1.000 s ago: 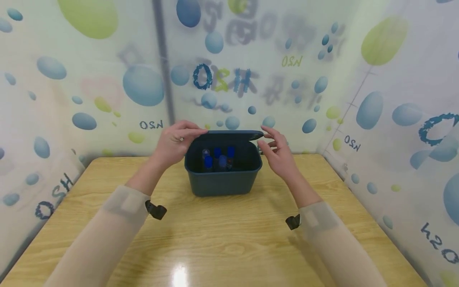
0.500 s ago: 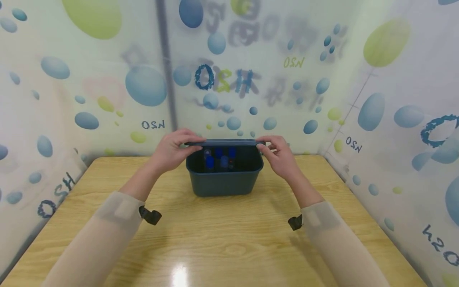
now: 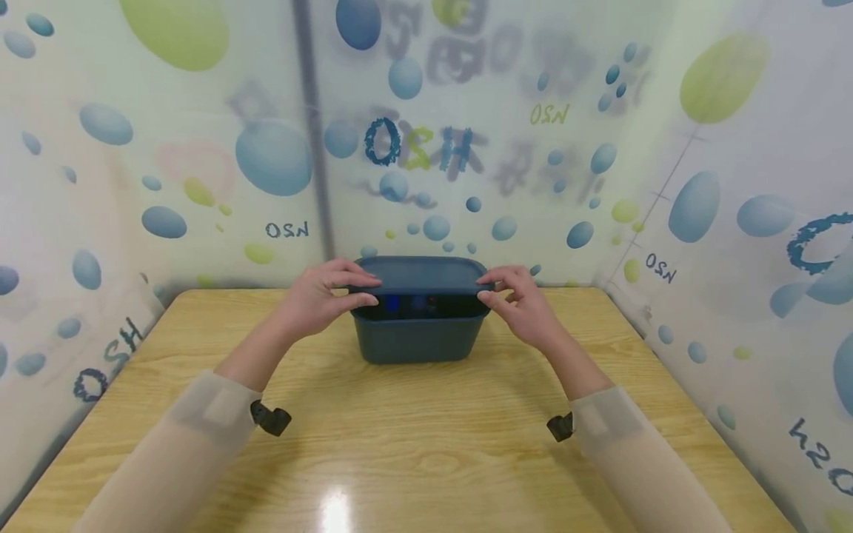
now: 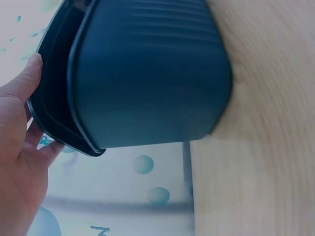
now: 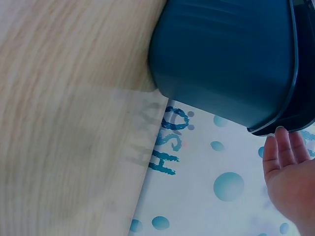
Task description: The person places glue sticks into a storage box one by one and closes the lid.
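A dark blue plastic box [image 3: 420, 342] stands on the table, its matching lid [image 3: 426, 274] sloping over it with the front edge raised above the rim. My left hand [image 3: 321, 302] pinches the lid's left front corner, thumb below and fingers above. At the opposite corner, my right hand [image 3: 523, 305] grips the lid in the same way. Through the gap a blue bottle cap [image 3: 393, 302] shows dimly; the other contents are mostly hidden. In the left wrist view the lid [image 4: 48, 115] stands apart from the box's rim along the near side.
The wooden table [image 3: 400, 444] stretches in front of the box and to both sides. Close behind it rises a patterned curtain wall [image 3: 266, 159], with similar panels on the left and right.
The lid has swung down from nearly upright to a low slope, covering most of the bottles. Both hands have lowered with it, the right having taken hold of its corner.
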A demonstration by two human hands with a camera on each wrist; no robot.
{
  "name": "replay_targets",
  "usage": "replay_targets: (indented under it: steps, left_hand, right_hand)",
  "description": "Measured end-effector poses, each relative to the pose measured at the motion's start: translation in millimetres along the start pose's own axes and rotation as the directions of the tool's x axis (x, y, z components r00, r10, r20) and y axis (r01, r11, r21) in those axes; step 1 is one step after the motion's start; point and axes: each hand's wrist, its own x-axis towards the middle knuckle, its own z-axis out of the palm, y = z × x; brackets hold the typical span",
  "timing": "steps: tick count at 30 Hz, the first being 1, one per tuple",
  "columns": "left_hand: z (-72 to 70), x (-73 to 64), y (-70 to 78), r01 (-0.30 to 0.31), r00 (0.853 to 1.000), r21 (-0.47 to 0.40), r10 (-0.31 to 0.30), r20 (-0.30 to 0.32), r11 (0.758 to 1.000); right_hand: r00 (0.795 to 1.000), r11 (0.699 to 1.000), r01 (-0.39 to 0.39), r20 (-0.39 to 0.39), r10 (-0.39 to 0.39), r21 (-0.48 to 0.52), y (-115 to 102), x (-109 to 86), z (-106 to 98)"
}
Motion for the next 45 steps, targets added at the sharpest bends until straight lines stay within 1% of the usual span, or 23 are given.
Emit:
replay_targets:
  steps: [3, 5, 11, 14, 18, 22, 27, 39, 45]
  left_hand:
    - [1.1, -4.2, -2.5, 0.033, 0.999, 0.01, -0.033, 0.014, 0.999]
    - [1.9, -6.7, -4.1, 0.044, 0.999, 0.01, -0.045, 0.019, 0.999]
    - [5.9, -13.9, -7.6, 0.045, 0.998, 0.009, -0.045, 0.041, 0.999]
    - [8.5, -16.9, -9.9, 0.042, 0.998, 0.007, -0.042, 0.04, 0.999]
    - [12.4, -19.2, -12.3, 0.027, 0.999, 0.003, -0.027, 0.026, 1.0]
    - [16.0, -21.4, -14.5, 0.005, 1.0, -0.001, -0.005, -0.001, 1.0]
    - [20.1, -24.1, -15.6, -0.014, 0.999, 0.016, 0.015, -0.037, 1.0]
    - [27.7, -29.7, -13.9, 0.002, 0.996, 0.017, -0.001, -0.09, 1.0]
    - [29.4, -31.3, -11.9, 0.003, 0.997, 0.014, -0.002, -0.083, 1.0]
  right_hand:
    - [1.0, 1.0, -0.005, 0.011, 0.005, -0.002, 2.6, -2.7, 1.4]
    - [1.0, 1.0, -0.008, 0.012, 0.008, 0.0, 4.3, -4.5, 2.8]
    - [1.0, 1.0, 0.016, 0.017, -0.016, -0.001, 12.2, -9.2, 7.9]
    - [0.999, 1.0, 0.022, 0.027, -0.022, 0.003, 16.8, -10.9, 10.2]
    - [0.999, 1.0, 0.022, 0.041, -0.022, 0.016, 20.6, -12.9, 12.0]
    - [0.999, 0.999, 0.024, 0.046, -0.026, 0.044, 22.2, -14.1, 12.7]
    - [0.999, 0.997, 0.03, 0.042, -0.033, 0.066, 22.5, -15.5, 14.0]
    - [0.999, 0.997, 0.032, 0.036, -0.035, 0.073, 24.6, -17.5, 16.6]
    - [0.998, 0.996, 0.045, 0.044, -0.048, 0.074, 26.3, -19.5, 17.0]
